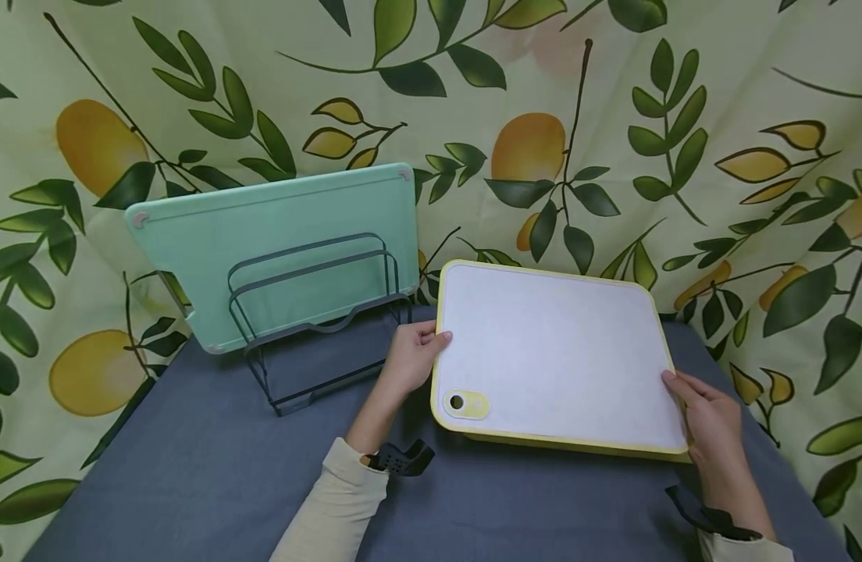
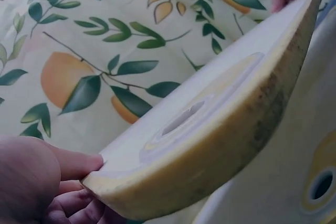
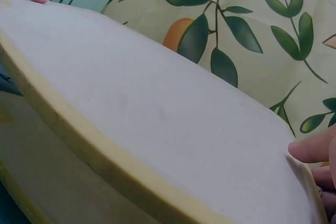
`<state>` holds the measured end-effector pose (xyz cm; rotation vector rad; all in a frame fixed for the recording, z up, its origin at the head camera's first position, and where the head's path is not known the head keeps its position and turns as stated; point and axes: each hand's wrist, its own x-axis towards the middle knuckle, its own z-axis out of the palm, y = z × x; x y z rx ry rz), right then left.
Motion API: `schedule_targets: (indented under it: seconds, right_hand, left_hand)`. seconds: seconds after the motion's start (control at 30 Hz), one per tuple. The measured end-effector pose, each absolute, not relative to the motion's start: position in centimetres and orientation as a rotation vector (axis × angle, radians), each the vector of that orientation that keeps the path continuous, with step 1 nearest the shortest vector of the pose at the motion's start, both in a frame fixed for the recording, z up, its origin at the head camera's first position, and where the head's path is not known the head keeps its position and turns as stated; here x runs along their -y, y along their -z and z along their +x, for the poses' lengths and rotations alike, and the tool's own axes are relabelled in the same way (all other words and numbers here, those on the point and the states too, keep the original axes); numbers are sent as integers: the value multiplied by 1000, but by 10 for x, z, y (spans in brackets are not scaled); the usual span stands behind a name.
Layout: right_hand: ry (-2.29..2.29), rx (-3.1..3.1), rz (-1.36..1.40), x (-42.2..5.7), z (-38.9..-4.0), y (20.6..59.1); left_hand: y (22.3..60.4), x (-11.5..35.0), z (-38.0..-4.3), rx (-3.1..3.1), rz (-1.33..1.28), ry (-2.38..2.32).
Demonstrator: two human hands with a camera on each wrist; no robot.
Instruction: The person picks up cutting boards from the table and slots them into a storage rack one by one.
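Observation:
A white cutting board with a yellow rim is held tilted above the table by both hands. On its left edge, the left hand pinches it with the thumb on the white face. The right hand grips the opposite edge, its thumb also on top. A yellow-edged hole shows near the board's lower left corner. Beneath it, the left wrist view shows part of a second white board with a similar yellow-ringed hole. The held board hides most of that lower one in the head view.
Left of the boards, a dark wire rack stands on the blue-grey cloth-covered table. A mint green cutting board leans upright in the rack. A leaf-and-fruit patterned curtain hangs behind the table.

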<state>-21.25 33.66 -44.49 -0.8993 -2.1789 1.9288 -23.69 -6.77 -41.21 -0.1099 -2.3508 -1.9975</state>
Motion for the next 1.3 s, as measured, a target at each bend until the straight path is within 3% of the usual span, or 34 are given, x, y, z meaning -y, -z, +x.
schedule_targets:
  seconds: [1.3]
  right_hand:
    - [-2068, 2199, -542, -318, -207, 430]
  left_hand:
    - [389, 98, -228, 2327, -74, 1912]
